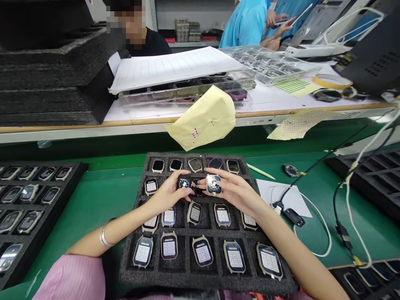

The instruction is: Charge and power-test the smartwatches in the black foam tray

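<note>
My left hand (171, 190) is closed around a black smartwatch case (184, 182) whose lit face shows a dial. In my right hand (239, 189) is a light-framed smartwatch case (213, 184), pinched between thumb and fingers, its screen lit and glaring. Both hands hover close together over the black foam tray (173, 273), around its second row. Strapless watch cases sit in the tray's pockets. In the back row the screens are dark, as on the watch case (158, 166). The front rows, such as the watch case (203, 250), show bright grids.
More foam trays of watches flank me, one at left (70, 177). Cables (339, 189) and a charger (294, 217) lie right, by a white sheet (300, 200). Ahead, a shelf carries papers (178, 66), clear plastic trays (271, 66) and stacked foam (46, 79). Two people are beyond.
</note>
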The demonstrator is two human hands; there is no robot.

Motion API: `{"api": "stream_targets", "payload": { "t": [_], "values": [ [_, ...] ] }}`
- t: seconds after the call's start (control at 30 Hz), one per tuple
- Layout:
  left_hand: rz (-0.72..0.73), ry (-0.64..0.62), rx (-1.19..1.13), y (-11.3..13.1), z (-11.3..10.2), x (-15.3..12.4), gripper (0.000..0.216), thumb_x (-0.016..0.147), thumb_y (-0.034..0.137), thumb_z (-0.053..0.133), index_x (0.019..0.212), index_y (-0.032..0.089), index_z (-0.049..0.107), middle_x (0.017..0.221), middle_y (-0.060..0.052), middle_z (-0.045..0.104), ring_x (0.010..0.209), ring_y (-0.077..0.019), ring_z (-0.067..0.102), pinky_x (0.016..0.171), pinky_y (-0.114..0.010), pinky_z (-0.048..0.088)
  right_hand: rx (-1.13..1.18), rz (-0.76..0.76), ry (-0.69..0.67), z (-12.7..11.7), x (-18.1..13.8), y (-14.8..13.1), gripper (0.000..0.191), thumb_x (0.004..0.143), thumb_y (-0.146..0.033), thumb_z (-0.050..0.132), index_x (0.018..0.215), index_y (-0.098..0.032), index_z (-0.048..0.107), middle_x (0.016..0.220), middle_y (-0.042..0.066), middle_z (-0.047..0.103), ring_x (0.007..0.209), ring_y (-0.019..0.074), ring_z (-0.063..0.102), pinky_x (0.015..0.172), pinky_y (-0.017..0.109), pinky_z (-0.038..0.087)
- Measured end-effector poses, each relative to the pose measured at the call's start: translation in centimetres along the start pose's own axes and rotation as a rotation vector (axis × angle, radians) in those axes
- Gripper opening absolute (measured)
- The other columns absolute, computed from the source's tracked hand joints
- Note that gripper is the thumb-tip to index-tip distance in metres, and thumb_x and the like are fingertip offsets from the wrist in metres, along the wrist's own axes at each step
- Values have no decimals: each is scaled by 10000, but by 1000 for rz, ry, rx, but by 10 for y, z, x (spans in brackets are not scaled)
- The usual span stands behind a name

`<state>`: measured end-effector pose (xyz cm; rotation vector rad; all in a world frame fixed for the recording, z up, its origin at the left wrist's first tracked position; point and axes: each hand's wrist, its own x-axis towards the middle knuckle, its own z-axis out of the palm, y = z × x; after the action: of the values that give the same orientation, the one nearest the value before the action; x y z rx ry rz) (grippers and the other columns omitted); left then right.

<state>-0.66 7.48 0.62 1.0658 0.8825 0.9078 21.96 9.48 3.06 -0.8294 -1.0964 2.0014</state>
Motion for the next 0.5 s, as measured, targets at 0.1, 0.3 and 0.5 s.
{"api": "stream_targets", "payload": {
  "t": [0.1, 0.3, 0.5],
  "values": [
    [-46, 30, -139, 3, 2, 0, 418, 749, 175, 610, 1154, 186, 509, 1003, -55, 614, 877, -181, 627, 756, -353, 568, 23, 18, 35, 1, 1, 2, 422, 830, -238, 696, 1243, -201, 613, 1123, 113, 712, 1107, 280, 642, 1001, 495, 464],
    [-49, 28, -181, 4, 2, -1, 410, 738, 127, 586, 1143, 188, 567, 1013, -62, 645, 913, -203, 644, 756, -367, 596, -61, -12, 58, 1, 0, 8, 445, 818, -231, 696, 1253, -242, 600, 1081, 74, 730, 1031, 257, 678, 954, 445, 500],
    [-23, 12, -161, 3, 2, -1, 359, 784, 136, 573, 1138, 194, 590, 1051, -59, 622, 918, -192, 637, 755, -355, 610, -283, -14, 134, -4, -2, 11, 501, 824, -253, 663, 1314, -265, 557, 1116, 62, 717, 1022, 263, 673, 910, 417, 503]
  ]
}}
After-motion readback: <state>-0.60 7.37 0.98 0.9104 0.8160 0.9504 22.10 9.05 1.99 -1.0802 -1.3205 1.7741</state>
